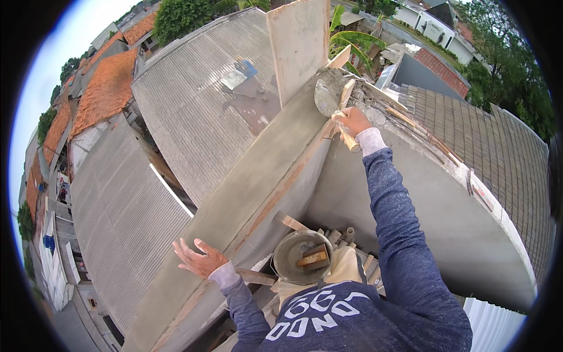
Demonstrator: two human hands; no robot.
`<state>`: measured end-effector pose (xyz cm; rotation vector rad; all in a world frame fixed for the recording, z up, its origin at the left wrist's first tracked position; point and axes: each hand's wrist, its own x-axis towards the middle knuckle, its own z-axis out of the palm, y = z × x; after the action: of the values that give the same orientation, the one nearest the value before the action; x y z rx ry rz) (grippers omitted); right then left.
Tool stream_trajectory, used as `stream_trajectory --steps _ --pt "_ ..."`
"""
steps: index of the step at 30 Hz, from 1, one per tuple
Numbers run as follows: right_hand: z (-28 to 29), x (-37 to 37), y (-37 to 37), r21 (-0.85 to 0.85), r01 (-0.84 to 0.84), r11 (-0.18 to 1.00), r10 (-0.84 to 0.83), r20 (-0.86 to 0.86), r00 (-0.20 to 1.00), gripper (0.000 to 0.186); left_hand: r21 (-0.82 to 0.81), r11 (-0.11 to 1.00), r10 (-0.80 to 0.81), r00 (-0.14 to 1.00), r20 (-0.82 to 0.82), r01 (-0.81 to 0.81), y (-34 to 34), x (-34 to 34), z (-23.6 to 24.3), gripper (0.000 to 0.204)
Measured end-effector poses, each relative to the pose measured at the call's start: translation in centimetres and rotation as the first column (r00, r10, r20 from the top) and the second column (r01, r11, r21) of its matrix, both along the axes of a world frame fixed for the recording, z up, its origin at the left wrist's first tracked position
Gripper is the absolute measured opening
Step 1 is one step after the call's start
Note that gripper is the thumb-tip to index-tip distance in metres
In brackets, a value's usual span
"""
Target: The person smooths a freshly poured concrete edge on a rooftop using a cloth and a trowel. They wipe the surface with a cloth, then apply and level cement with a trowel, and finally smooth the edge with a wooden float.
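Observation:
My right hand [352, 121] grips a trowel [324, 95] by its wooden handle, with the rounded, mortar-smeared blade against rough grey mortar [335, 76] at the far end of a plastered wall top [246, 170]. An upright wooden board [296, 44] rises beside that end. My left hand [199, 258] is open, fingers spread, above the near stretch of the same ledge; whether it touches the surface I cannot tell. Below, between my arms, sits a grey-stained bucket [284, 258] holding wooden blocks [314, 256].
Wooden offcuts [343, 237] surround the bucket. A curved plastered wall [422, 223] with a rough top spans the right. Beyond the edges lie lower corrugated roofs [123, 217], orange tiled roofs [105, 88], a grey tiled roof [498, 164], trees [182, 17] and banana leaves [352, 44].

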<state>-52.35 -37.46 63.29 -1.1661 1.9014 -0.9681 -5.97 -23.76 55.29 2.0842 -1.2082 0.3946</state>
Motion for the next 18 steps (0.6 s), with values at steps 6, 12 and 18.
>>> stream_trajectory --steps 6,12,18 --pt "0.4 -1.9 -0.5 0.076 0.005 0.997 -0.015 0.142 0.990 0.032 0.015 1.000 0.023 1.000 0.010 -0.023 -0.2 -0.3 0.0 0.045" --pt "1.6 -0.6 0.5 0.096 0.010 0.995 -0.028 0.190 0.981 0.030 0.035 0.999 0.013 1.000 -0.009 -0.013 0.2 -0.4 0.7 0.044" --pt "1.8 -0.4 0.3 0.082 -0.018 0.996 -0.001 0.234 0.972 0.030 0.099 0.994 0.044 0.999 0.020 -0.046 0.0 -0.3 1.0 0.041"
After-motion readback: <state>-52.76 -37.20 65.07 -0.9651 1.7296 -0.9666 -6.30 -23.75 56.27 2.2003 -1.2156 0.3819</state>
